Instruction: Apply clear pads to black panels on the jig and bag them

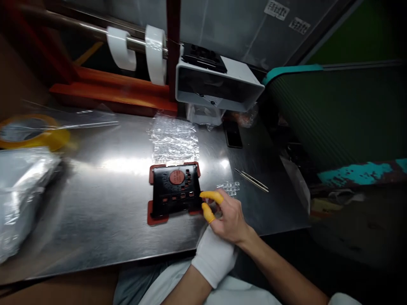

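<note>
A black plastic panel (176,190) with small rectangular cutouts and a round reddish opening lies flat on red corner pads (158,219). My right hand (229,216) wears yellow finger cots on thumb and index finger. These two fingers curl into a pinch at the panel's right edge; whatever is between them is too small to make out. Below it, my left hand (216,256) is in a white glove near the table's front edge, its fingers hidden behind the right hand. Close to my right hand lies a sheet of small clear pads (231,187).
Tweezers (252,180) and a phone (233,134) lie on the right of the metal table (104,212). Bubble wrap (174,137) is behind the panel. At left are yellow tape (57,137) and plastic bags (25,186). A grey bin (219,84) stands behind, a green conveyor (343,114) at right.
</note>
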Tool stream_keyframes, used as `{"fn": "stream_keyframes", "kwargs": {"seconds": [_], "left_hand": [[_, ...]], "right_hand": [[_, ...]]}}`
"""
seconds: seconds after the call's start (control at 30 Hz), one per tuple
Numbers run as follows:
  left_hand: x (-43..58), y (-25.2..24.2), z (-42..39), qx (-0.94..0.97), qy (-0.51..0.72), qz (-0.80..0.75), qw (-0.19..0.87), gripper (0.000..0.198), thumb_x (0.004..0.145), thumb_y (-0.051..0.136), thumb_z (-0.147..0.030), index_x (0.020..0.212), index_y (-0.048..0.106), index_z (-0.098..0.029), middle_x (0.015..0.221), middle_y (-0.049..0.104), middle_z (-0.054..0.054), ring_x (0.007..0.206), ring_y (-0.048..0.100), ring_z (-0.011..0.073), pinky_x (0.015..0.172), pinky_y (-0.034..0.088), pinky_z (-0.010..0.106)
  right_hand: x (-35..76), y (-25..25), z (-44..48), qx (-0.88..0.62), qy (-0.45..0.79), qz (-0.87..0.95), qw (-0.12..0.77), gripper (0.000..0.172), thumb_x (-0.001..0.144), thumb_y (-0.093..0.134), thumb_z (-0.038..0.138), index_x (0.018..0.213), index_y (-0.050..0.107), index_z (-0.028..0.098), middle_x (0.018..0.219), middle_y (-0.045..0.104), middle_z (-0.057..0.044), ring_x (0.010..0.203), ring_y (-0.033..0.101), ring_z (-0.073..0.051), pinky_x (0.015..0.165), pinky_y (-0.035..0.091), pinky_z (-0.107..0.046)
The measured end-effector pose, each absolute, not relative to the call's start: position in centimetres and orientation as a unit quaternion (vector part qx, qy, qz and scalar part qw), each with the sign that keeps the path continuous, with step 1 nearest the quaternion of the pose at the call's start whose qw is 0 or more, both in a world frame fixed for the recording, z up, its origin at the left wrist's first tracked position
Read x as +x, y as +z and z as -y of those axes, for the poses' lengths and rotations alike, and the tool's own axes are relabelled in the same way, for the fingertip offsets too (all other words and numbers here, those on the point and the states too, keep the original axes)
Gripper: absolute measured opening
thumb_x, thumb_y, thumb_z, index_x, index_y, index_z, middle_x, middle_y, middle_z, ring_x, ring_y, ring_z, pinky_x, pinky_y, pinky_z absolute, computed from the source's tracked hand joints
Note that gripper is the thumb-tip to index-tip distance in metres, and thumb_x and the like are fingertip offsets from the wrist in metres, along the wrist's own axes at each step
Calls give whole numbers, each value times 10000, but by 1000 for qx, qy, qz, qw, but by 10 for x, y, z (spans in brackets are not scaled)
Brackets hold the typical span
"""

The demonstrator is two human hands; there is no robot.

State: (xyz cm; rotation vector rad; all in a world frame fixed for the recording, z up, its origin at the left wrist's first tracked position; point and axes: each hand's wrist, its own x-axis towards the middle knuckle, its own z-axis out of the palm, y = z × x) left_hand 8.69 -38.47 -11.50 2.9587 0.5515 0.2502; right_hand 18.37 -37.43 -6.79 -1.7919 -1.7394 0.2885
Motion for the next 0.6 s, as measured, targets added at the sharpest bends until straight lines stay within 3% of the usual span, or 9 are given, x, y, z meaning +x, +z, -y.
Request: {"fn": "stream_keyframes", "kwargs": {"seconds": [0.13, 0.23, 0.43, 0.6], "left_hand": [[90, -118, 389, 959, 146, -165, 179, 418, 968, 555, -362, 1347, 591, -190, 1426, 555, 121, 1386, 449, 268, 1195, 348, 450], [89, -115, 387, 939, 171, -172, 245, 410, 977, 519, -275, 1379, 562, -206, 1476, 520, 83, 1435, 393, 238, 1240, 278, 432], [91, -113, 390, 936, 160, -180, 258, 415, 973, 514, -241, 1386, 548, -218, 1513, 481, 69, 1461, 353, 233, 1250, 244, 453], [91, -117, 392, 936, 162, -186, 251, 372, 1000, 484, -277, 1360, 562, -223, 1534, 458, 52, 1461, 354, 239, 1252, 233, 438]], "right_hand": [[232, -71, 419, -754, 112, 582, 282, 163, 943, 574, 234, 1092, 641, 229, 895, 605, -25, 656, 550, -128, 625, 472, -266], [256, -76, 436, -782, 121, 563, 238, 177, 982, 546, 279, 1117, 654, 243, 933, 614, -26, 612, 527, -113, 584, 442, -260], [267, -88, 434, -780, 100, 579, 214, 182, 1005, 494, 263, 1106, 642, 233, 997, 649, -38, 705, 593, -134, 605, 442, -260], [274, -87, 434, -782, 132, 544, 275, 144, 984, 488, 257, 1031, 622, 230, 934, 628, -34, 689, 566, -145, 643, 463, -283]]}}
